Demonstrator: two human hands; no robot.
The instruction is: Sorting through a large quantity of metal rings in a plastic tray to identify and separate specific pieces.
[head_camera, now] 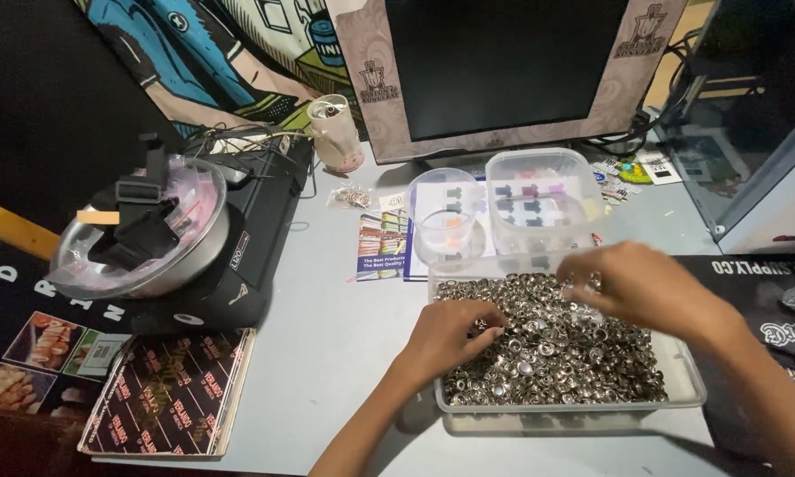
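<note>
Head view: left hand and right hand, fingers curled, pinching metal rings in clear tray; striped leaflet behind.

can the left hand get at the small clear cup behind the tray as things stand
Probably yes. The left hand rests in the tray of metal rings, and the small clear cup stands just beyond the tray's far rim with only flat leaflets around it, so nothing blocks the way.

Grey desk, evenly lit from above. At 12 o'clock: dark monitor with patterned bezel. At 10 o'clock: comic-style wall hanging against a black wall. At 2 o'clock: glass-fronted cabinet. At 8 o'clock: black printed mat.
</note>
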